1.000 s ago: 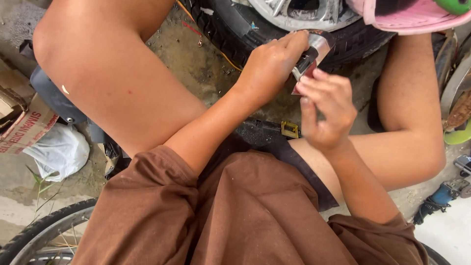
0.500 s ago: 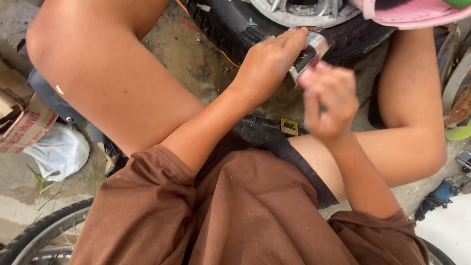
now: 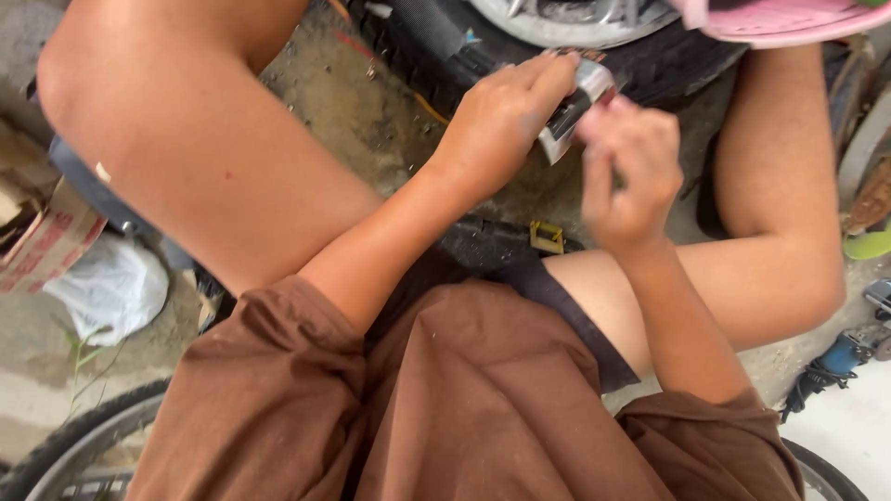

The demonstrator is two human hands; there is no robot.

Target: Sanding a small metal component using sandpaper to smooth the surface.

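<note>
the small silvery metal piece (image 3: pixel 574 109) looks light, stiff and hard-edged — best pinched by its flat sides. the left hand (image 3: pixel 497 121) clamps it above the black tyre (image 3: pixel 445 42); the right hand (image 3: pixel 631 167), blurred, is curled just beside it — touching or not, i cannot tell.

Gritty concrete floor (image 3: pixel 371 111) in daylight, crowded with wheels and clutter.

A black tyre (image 3: pixel 445 37) lies at the top edge, a spoked bicycle wheel (image 3: pixel 65 445) at the bottom left corner; a cardboard box (image 3: pixel 42 246) and crumpled white plastic bag (image 3: pixel 111 288) sit at the left, a blue power tool (image 3: pixel 835 362) at the right.
</note>
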